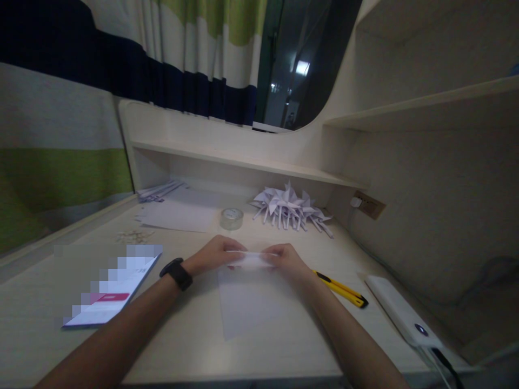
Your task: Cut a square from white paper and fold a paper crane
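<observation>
Here, held paper [249, 308] overlies a pale desk [182, 346] near curtains [194, 89].

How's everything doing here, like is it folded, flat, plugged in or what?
Paper sheet: far end folded or rolled, unclear
Left hand: gripping its left side
Right hand: gripping its right side
Tape roll: lying flat
Yellow utility knife: lying down, blade unclear
Paper pinwheels: made up, heaped
White plug: in the wall socket
Curtain: partly drawn
</observation>
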`<state>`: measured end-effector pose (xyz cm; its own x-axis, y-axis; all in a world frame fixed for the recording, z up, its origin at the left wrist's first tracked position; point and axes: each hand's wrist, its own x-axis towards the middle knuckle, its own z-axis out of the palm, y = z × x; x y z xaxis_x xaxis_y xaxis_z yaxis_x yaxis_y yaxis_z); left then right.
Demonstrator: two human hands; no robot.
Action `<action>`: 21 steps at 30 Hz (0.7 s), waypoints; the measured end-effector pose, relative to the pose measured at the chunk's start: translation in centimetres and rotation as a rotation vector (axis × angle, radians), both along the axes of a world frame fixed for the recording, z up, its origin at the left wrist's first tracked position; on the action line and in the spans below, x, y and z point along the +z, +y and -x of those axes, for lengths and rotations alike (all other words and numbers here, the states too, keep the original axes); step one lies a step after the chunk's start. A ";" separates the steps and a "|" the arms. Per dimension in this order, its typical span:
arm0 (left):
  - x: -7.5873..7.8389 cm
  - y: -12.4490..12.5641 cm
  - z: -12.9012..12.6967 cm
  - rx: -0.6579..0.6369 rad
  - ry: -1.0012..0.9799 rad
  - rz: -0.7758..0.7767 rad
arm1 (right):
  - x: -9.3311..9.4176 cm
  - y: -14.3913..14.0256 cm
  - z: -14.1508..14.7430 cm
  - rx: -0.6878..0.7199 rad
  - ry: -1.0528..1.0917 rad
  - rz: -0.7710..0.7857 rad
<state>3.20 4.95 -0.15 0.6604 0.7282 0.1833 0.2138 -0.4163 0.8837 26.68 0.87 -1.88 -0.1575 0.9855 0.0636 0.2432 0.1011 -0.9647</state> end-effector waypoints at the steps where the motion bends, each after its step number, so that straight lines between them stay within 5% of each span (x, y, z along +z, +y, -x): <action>1: 0.0 0.0 0.0 0.008 0.011 -0.012 | 0.0 0.0 0.0 0.002 -0.003 0.016; 13: 0.0 0.0 0.0 -0.008 -0.028 0.056 | 1.5 -0.9 -0.2 0.165 0.009 0.039; 21: 1.0 -0.4 0.1 0.025 -0.025 0.005 | 0.5 0.0 -0.7 0.034 0.074 0.020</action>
<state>3.08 4.53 0.82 0.6373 0.7453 0.1959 0.2018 -0.4067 0.8910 27.34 0.87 -1.40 -0.1863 0.9809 0.0561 0.1679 0.0881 -0.9819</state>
